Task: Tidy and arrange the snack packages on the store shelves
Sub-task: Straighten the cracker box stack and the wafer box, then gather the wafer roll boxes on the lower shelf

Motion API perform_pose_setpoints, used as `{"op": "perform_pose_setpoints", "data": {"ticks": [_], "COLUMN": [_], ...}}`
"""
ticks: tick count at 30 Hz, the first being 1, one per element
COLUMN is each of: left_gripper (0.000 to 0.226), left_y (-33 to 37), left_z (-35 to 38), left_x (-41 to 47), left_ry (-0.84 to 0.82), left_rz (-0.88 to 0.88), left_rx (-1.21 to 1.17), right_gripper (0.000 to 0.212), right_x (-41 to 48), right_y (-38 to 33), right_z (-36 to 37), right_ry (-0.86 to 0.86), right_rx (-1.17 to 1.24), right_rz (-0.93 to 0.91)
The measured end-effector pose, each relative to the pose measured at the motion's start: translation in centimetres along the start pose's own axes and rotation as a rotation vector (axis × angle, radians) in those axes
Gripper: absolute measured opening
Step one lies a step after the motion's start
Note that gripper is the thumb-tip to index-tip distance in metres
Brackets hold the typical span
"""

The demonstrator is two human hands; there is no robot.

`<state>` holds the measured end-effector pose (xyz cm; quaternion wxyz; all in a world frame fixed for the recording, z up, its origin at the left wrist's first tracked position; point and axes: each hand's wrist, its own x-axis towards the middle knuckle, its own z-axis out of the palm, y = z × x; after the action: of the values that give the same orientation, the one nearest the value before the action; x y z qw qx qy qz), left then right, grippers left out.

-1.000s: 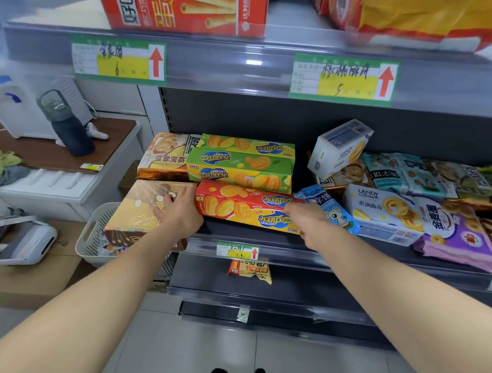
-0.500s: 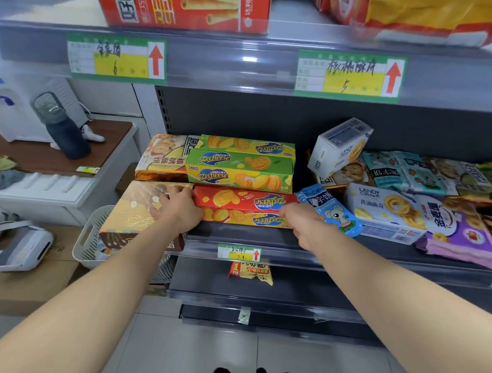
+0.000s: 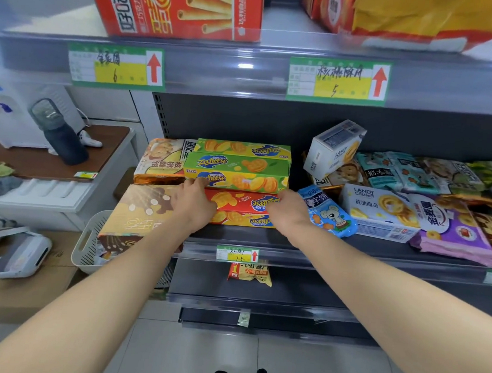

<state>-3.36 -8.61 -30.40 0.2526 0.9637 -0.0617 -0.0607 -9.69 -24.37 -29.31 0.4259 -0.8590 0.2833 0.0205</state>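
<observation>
A red Zecheese biscuit box (image 3: 242,208) lies flat near the front of the middle shelf (image 3: 315,254). My left hand (image 3: 192,204) grips its left end and my right hand (image 3: 288,211) grips its right end. Behind it two green Zecheese boxes (image 3: 237,168) are stacked. A brown-gold box (image 3: 138,216) lies to the left of my left hand, overhanging the shelf end. To the right of my right hand lies a blue biscuit pack (image 3: 329,212), then a white Landy box (image 3: 379,213) and a purple bag (image 3: 454,233).
A white box (image 3: 333,147) leans tilted at the shelf's back over several teal bags (image 3: 406,171). Red cartons (image 3: 176,5) fill the upper shelf. One yellow packet (image 3: 249,272) lies on the lower shelf. A white basket (image 3: 89,242) and a side table (image 3: 52,155) stand to the left.
The red Zecheese box, skewed with its right end forward, has been turned square and pushed back against the green boxes. Both hands moved inward onto its ends.
</observation>
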Motion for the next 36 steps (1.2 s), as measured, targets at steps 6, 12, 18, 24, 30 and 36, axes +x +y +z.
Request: {"op": "perform_pose_setpoints", "data": {"ticks": [6,12,18,24,30,36], "left_gripper": [0.048,0.042,0.035,0.027,0.023,0.023], "left_y": [4.1,8.7,16.3,26.4,36.8,47.0], "left_z": [-1.5,-4.2,-7.9,-9.9,-9.2,-5.7], "left_x": [-3.4,-8.1,-13.2,-17.4,-18.9,-20.2], "left_ry": [-0.071,-0.040,0.092,0.166,0.197,0.130], "left_rz": [0.182,0.291,0.551,0.741,0.794,0.885], "left_rx": [-0.120,-0.141,-0.188,-0.268,-0.262,-0.340], "right_gripper": [0.040,0.043,0.031,0.024,0.030,0.031], "right_x": [-3.6,-7.6,-11.4,-13.5,-12.9,-12.2], "right_y": [-1.1,-1.4,-1.5,-0.4,3.2,8.1], "right_z": [-2.2,-7.4,-15.5,-25.7,-36.8,-46.8], "right_ry": [-0.037,0.011,0.283,0.522,0.691,0.821], "right_rx": [-0.127,-0.176,-0.137,-0.087,-0.159,-0.216], "right_rz": [-0.241,-0.426,-0.688,-0.802,-0.720,-0.605]}}
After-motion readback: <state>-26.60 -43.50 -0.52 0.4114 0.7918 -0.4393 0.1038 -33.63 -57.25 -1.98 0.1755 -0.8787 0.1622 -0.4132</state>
